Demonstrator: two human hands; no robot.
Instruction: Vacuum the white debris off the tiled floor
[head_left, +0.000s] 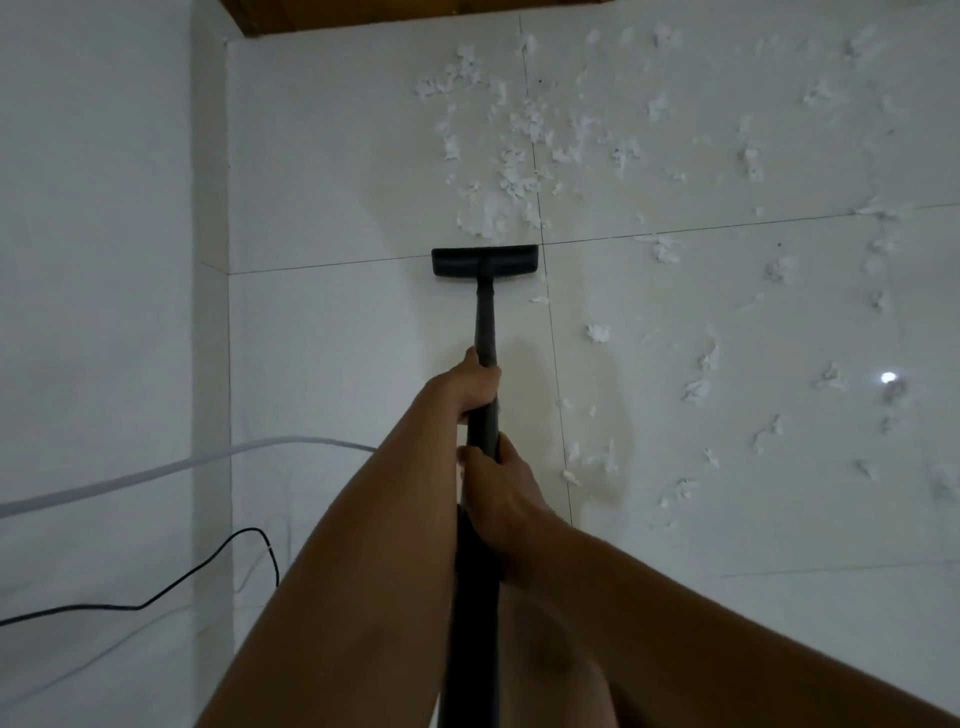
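Observation:
A black vacuum wand (484, 322) runs from the bottom of the view up to a flat black floor head (484, 261) lying on the white tiled floor (332, 322). My left hand (475, 384) grips the wand higher up its length, toward the head. My right hand (501, 486) grips it just below. White shredded debris (519, 156) lies thick right beyond the head and is scattered across the tiles to the right (769, 270). A few scraps (597, 332) lie beside the wand.
A white wall (98, 260) stands at the left. Along it run a white hose (156, 470) and a thin black cord (218, 558). A brown wooden edge (415, 15) sits at the top. A bright light reflection (888, 378) shows on the right tiles.

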